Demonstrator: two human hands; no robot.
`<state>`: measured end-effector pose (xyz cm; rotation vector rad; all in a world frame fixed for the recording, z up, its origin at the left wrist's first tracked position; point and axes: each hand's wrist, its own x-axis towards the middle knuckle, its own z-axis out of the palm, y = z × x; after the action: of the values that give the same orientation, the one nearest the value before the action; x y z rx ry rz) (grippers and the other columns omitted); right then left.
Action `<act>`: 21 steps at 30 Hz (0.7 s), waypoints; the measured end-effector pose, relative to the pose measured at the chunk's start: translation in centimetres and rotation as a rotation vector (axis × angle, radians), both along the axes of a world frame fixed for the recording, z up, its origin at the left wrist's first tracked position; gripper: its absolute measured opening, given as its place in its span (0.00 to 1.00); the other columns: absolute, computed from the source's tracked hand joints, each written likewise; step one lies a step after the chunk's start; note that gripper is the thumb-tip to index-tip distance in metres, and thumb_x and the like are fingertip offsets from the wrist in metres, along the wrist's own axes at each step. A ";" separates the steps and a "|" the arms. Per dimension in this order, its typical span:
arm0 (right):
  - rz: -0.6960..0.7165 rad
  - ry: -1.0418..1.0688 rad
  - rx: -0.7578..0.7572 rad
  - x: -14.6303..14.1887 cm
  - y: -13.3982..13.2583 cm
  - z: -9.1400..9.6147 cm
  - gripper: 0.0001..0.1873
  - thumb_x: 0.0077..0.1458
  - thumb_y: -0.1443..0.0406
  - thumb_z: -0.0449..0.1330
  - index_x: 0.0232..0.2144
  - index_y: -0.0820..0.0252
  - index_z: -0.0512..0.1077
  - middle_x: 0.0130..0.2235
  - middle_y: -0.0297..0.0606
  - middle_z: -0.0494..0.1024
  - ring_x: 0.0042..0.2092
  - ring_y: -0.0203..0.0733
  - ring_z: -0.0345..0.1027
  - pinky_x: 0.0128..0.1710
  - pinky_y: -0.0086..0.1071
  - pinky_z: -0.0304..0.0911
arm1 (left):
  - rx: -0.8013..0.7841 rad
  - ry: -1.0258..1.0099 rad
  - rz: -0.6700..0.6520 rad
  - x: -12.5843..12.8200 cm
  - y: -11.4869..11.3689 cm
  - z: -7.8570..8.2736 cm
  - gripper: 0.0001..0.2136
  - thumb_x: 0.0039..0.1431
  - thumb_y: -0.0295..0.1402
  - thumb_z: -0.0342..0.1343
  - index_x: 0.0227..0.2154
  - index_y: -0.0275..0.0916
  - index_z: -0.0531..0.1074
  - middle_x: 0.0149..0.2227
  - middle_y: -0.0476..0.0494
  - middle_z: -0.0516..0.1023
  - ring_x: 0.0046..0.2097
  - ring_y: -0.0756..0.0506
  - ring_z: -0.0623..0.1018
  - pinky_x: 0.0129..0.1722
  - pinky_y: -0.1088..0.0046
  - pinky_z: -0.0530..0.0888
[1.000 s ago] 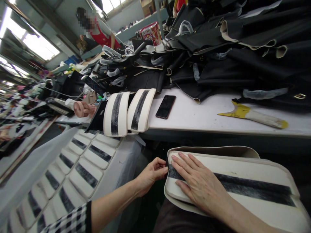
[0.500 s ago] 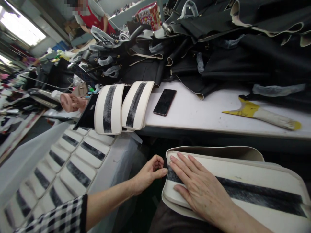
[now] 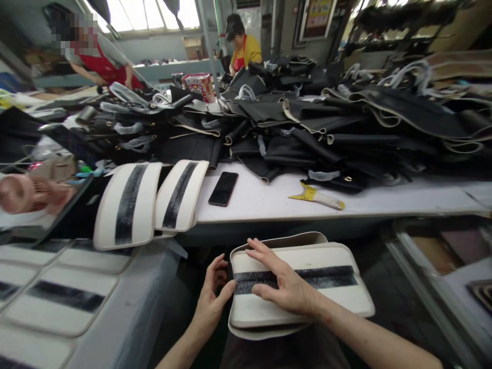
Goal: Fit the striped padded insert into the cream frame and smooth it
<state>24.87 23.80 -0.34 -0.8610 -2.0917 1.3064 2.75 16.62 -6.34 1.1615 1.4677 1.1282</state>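
A cream panel point(image 3: 330, 294) with a dark furry stripe lies on my lap, stacked on another cream piece. My right hand point(image 3: 282, 284) lies flat on its left part, fingers stretched out over the stripe. My left hand point(image 3: 211, 297) grips the panel's left edge, thumb against it and fingers curled. Two more striped cream panels point(image 3: 148, 202) hang over the edge of the white table point(image 3: 384, 200) ahead.
A black phone point(image 3: 223, 188) and a yellow-stained scraper point(image 3: 317, 197) lie on the table. Behind them is a big heap of black leather pieces point(image 3: 307, 128). Several striped panels point(image 3: 57, 300) lie on a grey surface at left, near a pink fan point(image 3: 23, 192). Two people in red aprons stand far back.
The view has pulled back and up, showing more of the room. My left hand has shifted from pinching beside the panel's edge to gripping that edge. My right hand stays flat on the panel.
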 end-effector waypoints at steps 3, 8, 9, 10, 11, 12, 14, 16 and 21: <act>-0.150 0.399 -0.335 0.5 0.6 -0.8 0.22 0.54 0.60 0.64 0.52 0.54 0.72 0.63 0.43 0.63 0.64 0.50 0.54 0.65 0.48 0.47 | 0.172 0.344 -0.190 -0.7 0.8 0.9 0.25 0.65 0.37 0.51 0.63 0.53 0.54 0.68 0.43 0.49 0.66 0.37 0.56 0.63 0.53 0.59; -0.332 0.840 -0.780 1.4 1.4 1.6 0.17 0.50 0.61 0.67 0.42 0.63 0.77 0.53 0.47 0.75 0.58 0.50 0.65 0.63 0.45 0.52 | 0.555 0.860 -0.740 -1.5 3.6 3.9 0.21 0.64 0.28 0.48 0.56 0.56 0.67 0.65 0.52 0.60 0.68 0.40 0.53 0.67 0.52 0.53; -0.287 0.883 -0.801 2.3 1.7 2.7 0.17 0.51 0.60 0.66 0.42 0.64 0.77 0.51 0.48 0.76 0.56 0.50 0.67 0.61 0.44 0.55 | 0.603 0.907 -0.809 -1.5 4.2 4.4 0.21 0.63 0.27 0.48 0.56 0.55 0.67 0.62 0.53 0.65 0.67 0.41 0.57 0.67 0.55 0.54; -0.244 0.913 -0.782 3.7 2.0 3.8 0.17 0.53 0.60 0.65 0.42 0.64 0.76 0.48 0.49 0.77 0.52 0.50 0.70 0.58 0.44 0.59 | 0.636 0.930 -0.848 -1.4 4.6 4.9 0.20 0.62 0.27 0.48 0.55 0.53 0.68 0.60 0.52 0.68 0.65 0.43 0.60 0.66 0.59 0.56; -0.235 0.944 -0.726 5.5 2.4 4.7 0.17 0.54 0.59 0.64 0.43 0.64 0.76 0.46 0.48 0.78 0.48 0.50 0.73 0.53 0.44 0.64 | 0.657 0.935 -0.860 -1.3 4.9 5.3 0.19 0.62 0.27 0.48 0.54 0.51 0.69 0.59 0.51 0.70 0.64 0.44 0.63 0.65 0.61 0.58; -0.275 0.977 -0.651 7.6 2.8 5.2 0.17 0.55 0.58 0.63 0.43 0.63 0.76 0.43 0.47 0.80 0.44 0.50 0.75 0.49 0.44 0.67 | 0.671 0.930 -0.851 -1.1 5.2 5.6 0.18 0.62 0.26 0.48 0.52 0.49 0.70 0.58 0.50 0.71 0.62 0.44 0.65 0.65 0.63 0.60; -0.550 1.063 -0.504 12.3 3.8 4.6 0.16 0.54 0.56 0.63 0.42 0.57 0.76 0.37 0.39 0.81 0.39 0.45 0.76 0.45 0.41 0.69 | 0.700 0.913 -0.826 -0.6 5.5 6.1 0.16 0.62 0.26 0.47 0.48 0.47 0.72 0.55 0.48 0.73 0.59 0.45 0.69 0.62 0.65 0.63; -0.906 1.031 -0.519 16.2 4.5 2.0 0.14 0.52 0.54 0.64 0.38 0.53 0.76 0.34 0.32 0.80 0.41 0.40 0.75 0.48 0.35 0.68 | 0.731 0.907 -0.831 0.2 5.9 6.5 0.12 0.61 0.26 0.49 0.44 0.44 0.73 0.51 0.46 0.75 0.56 0.44 0.71 0.58 0.66 0.68; -0.917 0.806 -0.746 16.9 2.1 -6.9 0.15 0.46 0.54 0.68 0.29 0.60 0.75 0.28 0.39 0.78 0.33 0.47 0.73 0.37 0.40 0.69 | 0.732 0.989 -0.936 3.5 7.3 7.7 0.07 0.58 0.37 0.57 0.32 0.40 0.70 0.38 0.43 0.74 0.41 0.43 0.75 0.43 0.67 0.75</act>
<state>41.75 25.91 -7.22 -1.1141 -0.4393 1.4889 6.24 23.94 1.36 2.7976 0.8310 0.3546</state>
